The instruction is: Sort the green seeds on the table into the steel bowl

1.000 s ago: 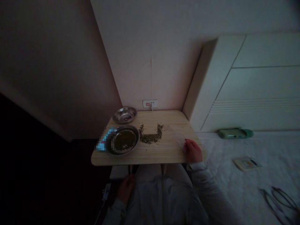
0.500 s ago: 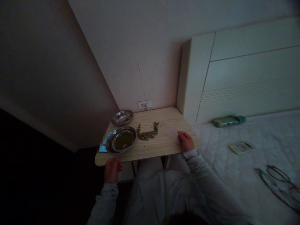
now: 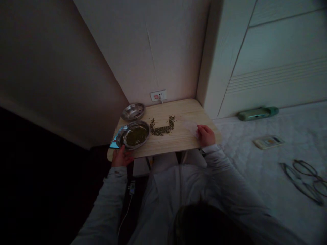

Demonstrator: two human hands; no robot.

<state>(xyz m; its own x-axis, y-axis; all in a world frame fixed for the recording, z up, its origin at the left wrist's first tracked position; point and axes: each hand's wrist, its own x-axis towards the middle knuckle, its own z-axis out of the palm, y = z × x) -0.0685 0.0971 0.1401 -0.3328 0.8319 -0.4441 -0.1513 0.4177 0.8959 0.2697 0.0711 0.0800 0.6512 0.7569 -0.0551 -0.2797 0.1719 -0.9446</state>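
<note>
On the small wooden table (image 3: 184,143) stands a metal bowl (image 3: 146,140) with a layer of small green beans or seeds (image 3: 136,136). My left hand (image 3: 121,157) is at its near rim, thumb raised to the edge and fingers extended apart; firm contact is unclear. To the bowl's right, loose dark-green grains (image 3: 161,130) lie in a U shape. My right hand (image 3: 206,135) pinches a thin, translucent piece of plastic (image 3: 191,128) that reaches left over the tabletop. Its exact kind is hard to make out in dim light.
A second metal bowl (image 3: 133,112) stands behind the first. A lit screen (image 3: 114,141) lies at its left. The wall socket (image 3: 157,95) holds a plug. On the bed (image 3: 237,153) are a green bottle-like object (image 3: 257,114), a pale device (image 3: 268,142) and glasses (image 3: 304,180).
My left hand has risen from below the table edge to the near bowl's rim, its fingers spreading. My right hand keeps the plastic in much the same place. The view has tilted down.
</note>
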